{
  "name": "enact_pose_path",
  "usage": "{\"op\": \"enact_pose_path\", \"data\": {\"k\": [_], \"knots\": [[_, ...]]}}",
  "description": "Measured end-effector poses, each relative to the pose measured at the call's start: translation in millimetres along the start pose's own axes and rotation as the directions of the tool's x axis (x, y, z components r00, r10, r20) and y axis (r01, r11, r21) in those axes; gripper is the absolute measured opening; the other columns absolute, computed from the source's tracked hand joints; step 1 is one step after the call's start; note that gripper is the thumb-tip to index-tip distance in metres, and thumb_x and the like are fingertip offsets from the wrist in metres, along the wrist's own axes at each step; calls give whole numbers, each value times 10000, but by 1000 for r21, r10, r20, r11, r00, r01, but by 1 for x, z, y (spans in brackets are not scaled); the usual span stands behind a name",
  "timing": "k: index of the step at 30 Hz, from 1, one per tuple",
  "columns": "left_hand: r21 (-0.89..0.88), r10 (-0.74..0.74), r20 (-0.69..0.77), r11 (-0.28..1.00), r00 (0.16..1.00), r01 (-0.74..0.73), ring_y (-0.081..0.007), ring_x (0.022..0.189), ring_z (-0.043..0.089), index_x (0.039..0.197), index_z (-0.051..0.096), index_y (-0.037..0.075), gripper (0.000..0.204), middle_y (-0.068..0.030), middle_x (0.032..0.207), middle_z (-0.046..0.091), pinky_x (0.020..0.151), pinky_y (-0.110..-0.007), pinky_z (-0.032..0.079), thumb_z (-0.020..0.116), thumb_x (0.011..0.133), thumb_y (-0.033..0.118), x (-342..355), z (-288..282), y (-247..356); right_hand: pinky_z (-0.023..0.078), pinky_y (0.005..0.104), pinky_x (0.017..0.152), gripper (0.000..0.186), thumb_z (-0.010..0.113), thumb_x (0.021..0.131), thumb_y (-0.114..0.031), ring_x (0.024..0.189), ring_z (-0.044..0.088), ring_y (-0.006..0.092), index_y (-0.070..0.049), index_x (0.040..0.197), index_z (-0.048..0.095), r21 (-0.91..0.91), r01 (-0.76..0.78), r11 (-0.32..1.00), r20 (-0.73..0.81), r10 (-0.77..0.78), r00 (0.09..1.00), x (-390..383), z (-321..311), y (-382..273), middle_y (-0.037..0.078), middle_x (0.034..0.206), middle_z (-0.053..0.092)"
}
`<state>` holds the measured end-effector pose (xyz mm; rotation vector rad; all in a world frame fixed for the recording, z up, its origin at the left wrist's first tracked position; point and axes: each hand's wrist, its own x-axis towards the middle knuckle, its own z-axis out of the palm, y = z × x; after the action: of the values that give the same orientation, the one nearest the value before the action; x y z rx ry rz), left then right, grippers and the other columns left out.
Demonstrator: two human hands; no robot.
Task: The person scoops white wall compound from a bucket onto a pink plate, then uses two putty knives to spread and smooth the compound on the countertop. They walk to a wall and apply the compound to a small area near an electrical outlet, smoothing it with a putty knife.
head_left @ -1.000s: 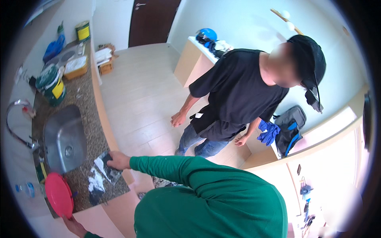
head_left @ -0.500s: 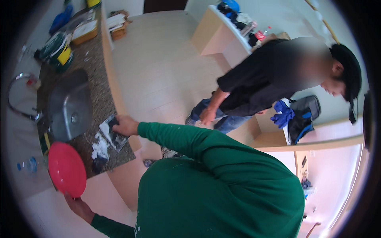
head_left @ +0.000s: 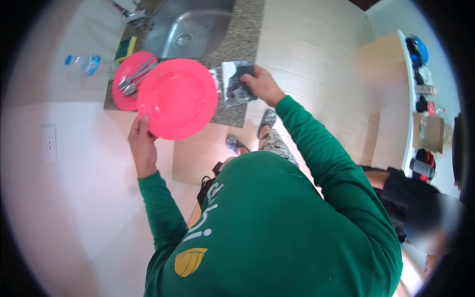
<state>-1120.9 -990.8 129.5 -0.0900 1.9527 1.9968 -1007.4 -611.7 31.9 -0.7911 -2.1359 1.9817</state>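
Note:
My left hand [head_left: 142, 143] grips the rim of a round pink plate [head_left: 177, 99], held at the counter's edge. Just left of it, a second pink plate [head_left: 121, 100] lies on the speckled counter [head_left: 242, 29] with spoons [head_left: 129, 84] on it. With its thumb on the top, my right hand [head_left: 263, 85] holds a flat, shiny plastic packet [head_left: 231, 96] with dark and whitish patches, at the counter's right edge. A green and yellow sponge [head_left: 125, 48] is above the plates, near the steel sink [head_left: 185, 27].
A plastic bottle [head_left: 86, 65] stands at the wall beside a faucet [head_left: 132, 16]. A white-topped cabinet [head_left: 383, 84] on the right bears a blue helmet [head_left: 419, 49], a cardboard box [head_left: 430, 133] and other items. Another person [head_left: 401, 203] in black is at the lower right.
My view has swung down toward my body. The pink plate in my left hand has lifted and shifted rightward, uncovering another plate with spoons. The other person now appears at the lower right.

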Motion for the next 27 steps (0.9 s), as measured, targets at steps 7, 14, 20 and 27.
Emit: {"op": "enact_pose_path", "data": {"k": [7,14,20,27], "knots": [[64,-1,-36,998,999,4,-152,966,755,1426,661,19,394,-72,1195,770,824,-317,618,668,1110,254,-1,7,6,578,354,885,349,661,970,-173,935,724,198,59,1230,673,38,-92,995,46,90,995,-12,-5,-21,126,1063,773],[100,34,-44,995,998,-30,-146,922,746,1367,679,10,362,-65,1130,770,795,-316,611,676,1105,260,8,0,5,577,351,874,329,653,975,-168,932,715,188,54,1218,672,70,-74,995,51,70,996,-13,-3,-21,121,1063,764],[139,82,-76,988,994,-71,-136,862,730,1390,683,-8,377,-71,1078,769,736,-313,614,663,1113,246,16,-3,9,567,325,886,320,643,995,-155,951,700,156,26,1257,675,-4,-84,996,61,84,995,-12,-6,-22,82,1084,756],[153,73,-74,986,995,-61,-135,901,741,1385,678,0,373,-64,1125,767,747,-304,607,670,1110,251,19,-5,12,565,309,898,303,636,1007,-149,956,693,134,2,1265,686,2,-103,995,66,102,993,-10,-6,-20,57,1092,757]]}}
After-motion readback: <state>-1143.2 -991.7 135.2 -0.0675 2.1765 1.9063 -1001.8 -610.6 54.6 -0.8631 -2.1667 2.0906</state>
